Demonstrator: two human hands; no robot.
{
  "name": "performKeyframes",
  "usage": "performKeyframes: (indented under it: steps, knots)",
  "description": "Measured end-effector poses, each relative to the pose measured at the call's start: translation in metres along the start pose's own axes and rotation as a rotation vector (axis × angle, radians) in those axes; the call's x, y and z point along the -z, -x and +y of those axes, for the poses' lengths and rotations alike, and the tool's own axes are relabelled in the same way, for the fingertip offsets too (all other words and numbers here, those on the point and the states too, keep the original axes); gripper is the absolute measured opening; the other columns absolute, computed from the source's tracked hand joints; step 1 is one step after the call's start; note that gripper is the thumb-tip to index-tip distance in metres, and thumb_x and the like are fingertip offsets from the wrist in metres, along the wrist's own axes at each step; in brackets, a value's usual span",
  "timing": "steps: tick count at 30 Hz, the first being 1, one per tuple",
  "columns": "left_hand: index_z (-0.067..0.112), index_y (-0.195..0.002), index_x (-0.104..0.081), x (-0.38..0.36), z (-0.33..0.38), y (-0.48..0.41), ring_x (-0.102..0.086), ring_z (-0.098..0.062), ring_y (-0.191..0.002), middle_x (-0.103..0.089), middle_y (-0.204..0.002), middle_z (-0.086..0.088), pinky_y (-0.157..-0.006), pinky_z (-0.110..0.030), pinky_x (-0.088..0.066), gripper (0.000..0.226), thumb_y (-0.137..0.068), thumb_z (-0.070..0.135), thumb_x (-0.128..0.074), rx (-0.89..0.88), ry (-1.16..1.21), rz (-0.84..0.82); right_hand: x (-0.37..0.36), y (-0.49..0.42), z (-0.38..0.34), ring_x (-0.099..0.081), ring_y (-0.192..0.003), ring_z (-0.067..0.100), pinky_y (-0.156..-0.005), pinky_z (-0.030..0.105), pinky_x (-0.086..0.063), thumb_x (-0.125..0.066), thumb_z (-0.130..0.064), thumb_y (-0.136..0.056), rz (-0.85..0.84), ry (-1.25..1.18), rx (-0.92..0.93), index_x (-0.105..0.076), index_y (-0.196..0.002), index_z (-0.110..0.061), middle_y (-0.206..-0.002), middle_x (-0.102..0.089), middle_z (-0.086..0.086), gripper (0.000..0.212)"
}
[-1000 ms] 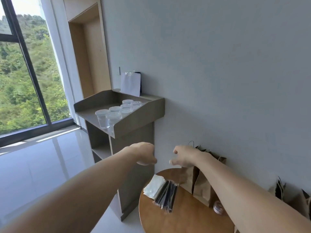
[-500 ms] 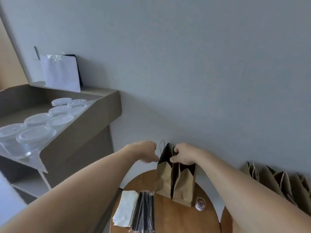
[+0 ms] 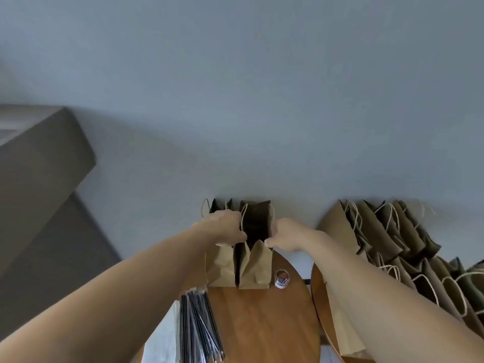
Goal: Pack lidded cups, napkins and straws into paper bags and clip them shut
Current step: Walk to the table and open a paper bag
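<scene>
A brown paper bag [image 3: 255, 268] stands open on the round wooden table [image 3: 262, 323], against the wall. The left hand [image 3: 225, 226] grips its left rim and the right hand [image 3: 285, 235] pinches its right rim; the fingertips are hidden. A second brown paper bag [image 3: 221, 265] touches it on the left. The bundle of black wrapped straws [image 3: 199, 328] is cut off below. The contents of the small clear clip tub [image 3: 281, 279] are blurred.
</scene>
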State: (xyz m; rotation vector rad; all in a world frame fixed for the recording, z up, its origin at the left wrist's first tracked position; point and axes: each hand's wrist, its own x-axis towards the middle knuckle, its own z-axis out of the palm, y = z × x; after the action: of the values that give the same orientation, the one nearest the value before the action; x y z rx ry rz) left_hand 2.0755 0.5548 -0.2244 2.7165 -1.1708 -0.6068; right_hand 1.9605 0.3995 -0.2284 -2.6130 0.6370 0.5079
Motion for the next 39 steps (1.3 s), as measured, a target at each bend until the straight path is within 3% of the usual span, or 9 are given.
performKeyframes:
  steps: [3, 7, 13, 20, 24, 28, 32, 36, 39]
  knots:
    - [0.017, -0.133, -0.052, -0.016, 0.0, -0.026, -0.06, -0.025, -0.11, -0.06, -0.126, -0.005, -0.09, -0.038, -0.053, 0.048, -0.092, 0.041, -0.055, 0.014, -0.027, -0.001, -0.015, -0.033, 0.017, -0.055, -0.08, 0.021, -0.061, 0.028, -0.039, -0.056, -0.042, -0.095, 0.029, -0.016, -0.027, -0.051, -0.09, -0.015, -0.076, -0.048, -0.001, 0.027]
    - [0.018, -0.129, -0.054, -0.034, -0.002, -0.057, -0.061, -0.023, -0.105, -0.061, -0.121, -0.004, -0.083, -0.035, -0.053, 0.042, -0.094, 0.04, -0.053, 0.047, -0.055, -0.017, -0.039, -0.079, 0.035, -0.059, -0.065, 0.016, -0.053, 0.027, -0.038, -0.05, -0.045, -0.097, 0.096, -0.031, -0.099, -0.057, -0.073, -0.018, -0.069, -0.058, 0.001, 0.037]
    - [0.021, -0.114, -0.059, -0.059, -0.008, -0.088, -0.062, -0.017, -0.082, -0.063, -0.101, 0.001, -0.074, -0.037, -0.058, 0.03, -0.092, 0.04, -0.053, 0.083, -0.034, -0.022, -0.076, -0.131, 0.056, -0.05, -0.065, 0.011, -0.055, 0.024, -0.037, -0.046, -0.04, -0.1, 0.152, -0.071, -0.145, -0.053, -0.085, -0.02, -0.072, -0.052, -0.004, 0.026]
    - [0.02, -0.118, -0.059, -0.079, -0.014, -0.1, -0.061, -0.014, -0.081, -0.062, -0.1, 0.003, -0.065, -0.029, -0.052, 0.031, -0.093, 0.039, -0.054, 0.098, 0.013, 0.039, -0.097, -0.146, 0.06, -0.047, -0.06, 0.009, -0.047, 0.019, -0.03, -0.055, -0.02, -0.097, 0.143, -0.126, -0.151, -0.05, -0.086, -0.021, -0.07, -0.048, -0.004, 0.012]
    - [0.022, -0.128, -0.056, -0.082, -0.011, -0.092, -0.063, -0.013, -0.089, -0.065, -0.113, 0.004, -0.062, -0.024, -0.044, 0.037, -0.094, 0.037, -0.053, 0.056, 0.054, 0.113, -0.096, -0.133, 0.056, -0.046, -0.059, 0.009, -0.047, 0.019, -0.029, -0.053, -0.018, -0.098, 0.225, -0.183, -0.156, -0.048, -0.085, -0.023, -0.07, -0.046, -0.006, 0.014]
    - [0.028, -0.096, -0.05, -0.082, -0.011, -0.066, -0.064, -0.01, -0.069, -0.068, -0.085, 0.007, -0.053, -0.024, -0.047, 0.01, -0.094, 0.037, -0.053, 0.04, 0.164, 0.256, -0.09, -0.102, 0.053, -0.052, -0.064, 0.012, -0.051, 0.021, -0.036, -0.049, -0.018, -0.1, 0.272, -0.213, -0.136, -0.05, -0.086, -0.02, -0.073, -0.05, -0.003, 0.014]
    - [0.033, -0.076, -0.038, -0.093, -0.013, -0.03, -0.055, -0.005, -0.047, -0.056, -0.061, 0.007, -0.038, -0.013, -0.031, 0.028, -0.092, 0.04, -0.059, 0.072, 0.345, 0.432, -0.087, -0.057, 0.052, -0.058, -0.077, 0.022, -0.06, 0.027, -0.041, -0.04, -0.019, -0.103, 0.25, -0.241, -0.107, -0.051, -0.094, -0.015, -0.087, -0.059, 0.007, 0.015]
    - [0.033, -0.076, -0.039, -0.12, -0.019, 0.008, -0.057, 0.014, -0.065, -0.054, -0.061, 0.01, -0.039, -0.004, -0.036, 0.03, -0.09, 0.041, -0.065, 0.011, 0.479, 0.496, -0.112, -0.005, 0.044, -0.058, -0.083, 0.017, -0.062, 0.02, -0.04, -0.042, -0.025, -0.104, 0.256, -0.288, -0.11, -0.053, -0.107, -0.017, -0.095, -0.058, -0.001, 0.014]
    - [0.03, -0.094, -0.04, -0.143, -0.024, 0.031, -0.061, -0.002, -0.055, -0.055, -0.071, 0.014, -0.036, -0.005, -0.035, 0.037, -0.084, 0.048, -0.07, 0.092, 0.542, 0.401, -0.14, 0.027, 0.04, -0.061, -0.083, 0.015, -0.067, 0.024, -0.049, -0.042, -0.029, -0.104, 0.25, -0.285, -0.146, -0.057, -0.111, -0.017, -0.092, -0.061, -0.003, 0.02]
